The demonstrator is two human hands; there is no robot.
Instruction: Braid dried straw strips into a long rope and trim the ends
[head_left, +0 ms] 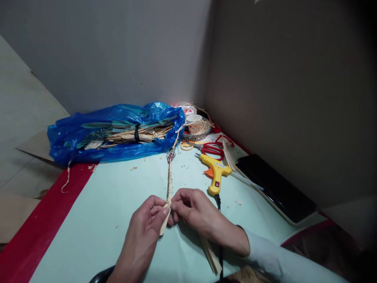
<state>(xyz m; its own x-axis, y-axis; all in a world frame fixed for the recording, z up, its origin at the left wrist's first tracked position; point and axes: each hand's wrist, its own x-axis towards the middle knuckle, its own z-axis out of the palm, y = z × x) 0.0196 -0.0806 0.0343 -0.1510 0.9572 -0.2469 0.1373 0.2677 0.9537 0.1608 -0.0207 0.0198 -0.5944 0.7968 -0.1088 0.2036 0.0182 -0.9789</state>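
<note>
A pale braid of flat dried strips (170, 179) runs from the back of the table toward me. Its near end sits between my two hands. My left hand (149, 220) pinches a loose flat strip (165, 224) and the braid's end between thumb and fingers. From the other side, my right hand (191, 208) is closed on the same end, fingertips touching near the left thumb. Another pale strip (210, 253) hangs below my right wrist. A small dark clip (170, 157) seems to hold the braid farther up.
A blue plastic bag (118, 157) with bundled dried strips (141, 133) lies at the back left. A yellow glue gun (217, 171), red-handled scissors (212, 149), a paper cup (194, 125) and a black flat device (277, 186) are on the right. The glue gun's cord runs by my right wrist.
</note>
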